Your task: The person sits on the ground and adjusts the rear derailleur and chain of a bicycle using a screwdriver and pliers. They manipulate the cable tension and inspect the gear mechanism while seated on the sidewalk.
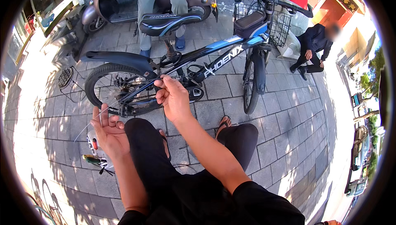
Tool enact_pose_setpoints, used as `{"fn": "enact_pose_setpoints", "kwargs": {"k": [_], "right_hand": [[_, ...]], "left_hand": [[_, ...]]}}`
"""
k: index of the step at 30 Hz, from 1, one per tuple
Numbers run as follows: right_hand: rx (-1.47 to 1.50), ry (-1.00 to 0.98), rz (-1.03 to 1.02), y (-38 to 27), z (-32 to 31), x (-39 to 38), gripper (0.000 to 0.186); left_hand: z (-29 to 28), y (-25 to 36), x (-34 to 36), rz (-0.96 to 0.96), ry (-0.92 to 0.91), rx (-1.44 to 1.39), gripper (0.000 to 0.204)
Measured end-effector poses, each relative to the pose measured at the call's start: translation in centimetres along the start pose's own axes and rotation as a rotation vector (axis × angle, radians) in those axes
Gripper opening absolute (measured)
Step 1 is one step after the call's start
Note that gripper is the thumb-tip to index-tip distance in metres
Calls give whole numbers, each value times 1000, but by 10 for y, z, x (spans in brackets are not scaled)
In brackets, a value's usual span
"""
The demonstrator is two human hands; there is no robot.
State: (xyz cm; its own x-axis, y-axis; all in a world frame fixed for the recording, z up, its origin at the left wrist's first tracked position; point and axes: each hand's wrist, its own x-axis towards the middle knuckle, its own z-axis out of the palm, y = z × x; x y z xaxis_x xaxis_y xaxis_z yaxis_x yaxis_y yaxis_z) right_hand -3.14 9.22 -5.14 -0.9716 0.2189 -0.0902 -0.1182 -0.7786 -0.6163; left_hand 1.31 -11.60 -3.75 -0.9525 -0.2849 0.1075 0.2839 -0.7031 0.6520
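Observation:
A black and blue bicycle [222, 62] stands across in front of me, its rear wheel [119, 88] at the left. My left hand [110, 136] is raised, palm up, just nearer to me than that wheel. Between its thumb and fingers it pinches a thin pale wire [84, 129], whose loose end curves down to the left. By the bicycle's rear frame, my right hand [175, 99] is closed in a pinch at a thin dark cable. The fingers partly hide the place where they grip it.
Tools lie in a pale tray [93, 140] on the paving at my left, including a green-handled one [91, 159]. A round black stool [65, 77] stands farther left. Someone in grey trousers [144, 14] sits on a scooter [117, 2] behind the bicycle; another person [315, 45] sits at right.

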Motion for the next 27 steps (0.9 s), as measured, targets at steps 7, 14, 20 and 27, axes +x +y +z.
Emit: {"fn": "enact_pose_setpoints", "kwargs": {"k": [7, 14, 20, 27], "right_hand": [[-236, -2, 85, 33, 21, 5, 24], [-213, 110, 31, 33, 8, 33, 20], [-354, 413, 3, -22, -76, 105, 20], [-548, 459, 111, -33, -133, 152, 19]], "left_hand": [[-41, 30, 5, 124, 79, 235, 55], [-82, 55, 40, 297, 228, 784, 47], [-125, 96, 79, 382, 283, 1020, 44], [-157, 88, 81, 227, 202, 1100, 42]]}}
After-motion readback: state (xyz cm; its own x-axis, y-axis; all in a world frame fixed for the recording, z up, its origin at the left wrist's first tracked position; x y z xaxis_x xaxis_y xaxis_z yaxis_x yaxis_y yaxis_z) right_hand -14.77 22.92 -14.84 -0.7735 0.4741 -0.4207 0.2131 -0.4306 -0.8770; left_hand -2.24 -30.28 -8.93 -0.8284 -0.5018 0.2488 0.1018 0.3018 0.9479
